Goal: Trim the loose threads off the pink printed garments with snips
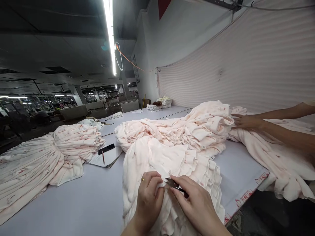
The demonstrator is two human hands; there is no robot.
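A stack of pale pink printed fabric pieces (pixel 169 160) lies on the grey table (pixel 81 196) right in front of me. My left hand (pixel 149 196), with a ring on one finger, pinches a small bit of the fabric at the stack's near edge. My right hand (pixel 194 203) is closed on a small pair of metal snips (pixel 172 183), whose tip touches the pinched fabric. Both hands rest on the stack.
A second pink heap (pixel 49 154) lies at left, and a larger pile (pixel 187 127) behind the stack. Another person's arms (pixel 270 126) reach onto the fabric at right. A clipboard with a pen and a black phone (pixel 106 149) sits mid-table. The table edge drops off at lower right.
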